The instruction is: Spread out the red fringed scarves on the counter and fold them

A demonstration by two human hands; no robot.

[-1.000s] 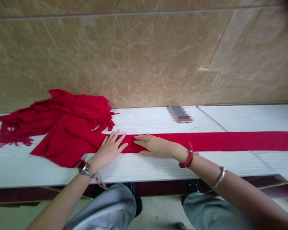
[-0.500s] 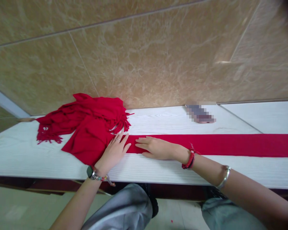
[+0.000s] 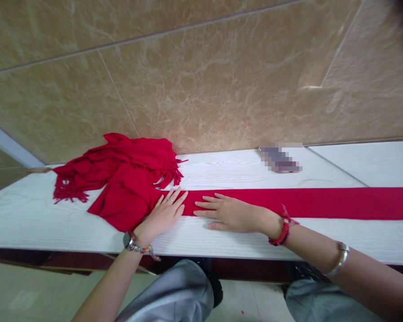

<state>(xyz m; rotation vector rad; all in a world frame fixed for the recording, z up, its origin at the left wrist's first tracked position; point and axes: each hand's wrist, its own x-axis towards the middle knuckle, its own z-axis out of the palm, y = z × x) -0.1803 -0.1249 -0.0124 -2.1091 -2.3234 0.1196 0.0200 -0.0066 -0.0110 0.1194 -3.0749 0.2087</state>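
A red scarf point(image 3: 309, 203) lies as a long flat band along the white table and runs out of view on the right. At its left end the red cloth is gathered in a loose heap with fringed edges. My left hand point(image 3: 164, 212) rests on the band where it meets the heap, fingers spread. Just to the right, my right hand point(image 3: 231, 213) lies over the band with its fingers stretched out and apart, the thumb near the band's front edge. Neither hand grips the cloth.
A phone point(image 3: 280, 160), partly blurred out, lies behind the band near the wall. The tiled wall point(image 3: 215, 89) rises along the back of the white table point(image 3: 53, 228). My knees are below the table's front edge.
My right hand has shifted slightly right and toward me, and its fingers have spread wider. My left hand has moved slightly right. The scarf looks almost unchanged.
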